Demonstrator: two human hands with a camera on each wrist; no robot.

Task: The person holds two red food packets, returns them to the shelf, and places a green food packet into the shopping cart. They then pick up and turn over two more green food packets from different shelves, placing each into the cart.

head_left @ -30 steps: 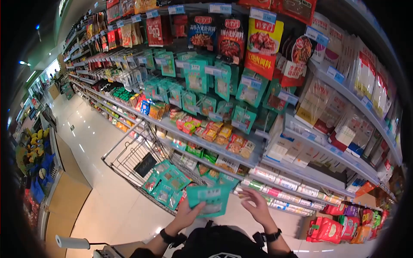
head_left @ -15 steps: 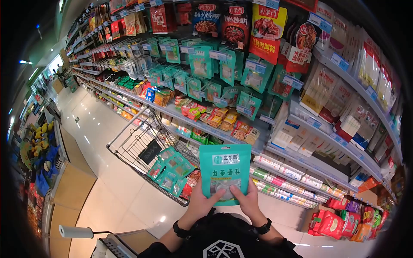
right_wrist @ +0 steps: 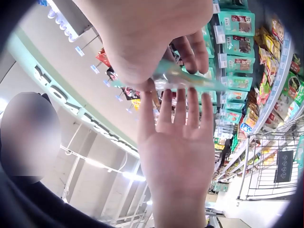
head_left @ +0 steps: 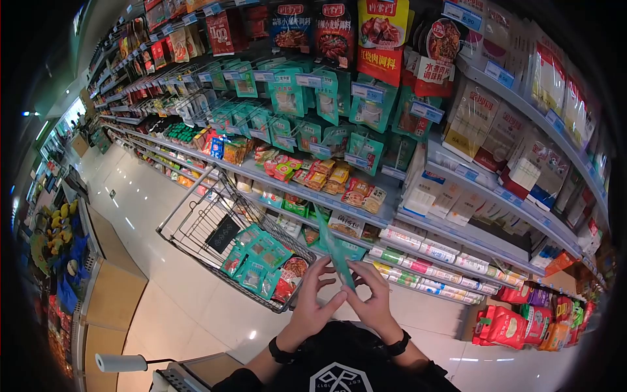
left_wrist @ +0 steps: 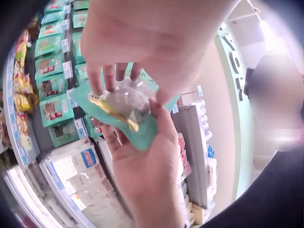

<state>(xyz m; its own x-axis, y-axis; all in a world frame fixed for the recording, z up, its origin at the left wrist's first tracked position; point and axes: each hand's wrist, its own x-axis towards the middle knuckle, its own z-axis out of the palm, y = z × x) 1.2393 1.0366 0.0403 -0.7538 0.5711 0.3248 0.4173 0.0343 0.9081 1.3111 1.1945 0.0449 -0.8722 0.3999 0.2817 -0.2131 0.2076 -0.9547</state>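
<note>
A flat green seasoning packet [head_left: 336,251] stands nearly edge-on between both hands in the head view. My left hand [head_left: 317,300] pinches its lower left side. From the right, my right hand [head_left: 371,295] grips the lower end, its thumb near the left one. The left wrist view shows the packet's clear window [left_wrist: 128,100] with pale contents, the left fingertips against it. Just left of the hands, a wire shopping cart [head_left: 223,234] holds several similar green packets [head_left: 260,261] and a red packet [head_left: 290,277].
Shelves ahead carry hanging green packets [head_left: 287,91], a yellow-and-red pouch [head_left: 384,39] and small snack bags [head_left: 362,196]. Rolls [head_left: 431,261] line the bottom shelf. Red bags [head_left: 503,325] stand at lower right. A white roll [head_left: 122,363] juts out at lower left.
The left hand first held the packet alone; the right hand then joined it. The packet faced the head camera half a second ago and is now turned edge-on.
</note>
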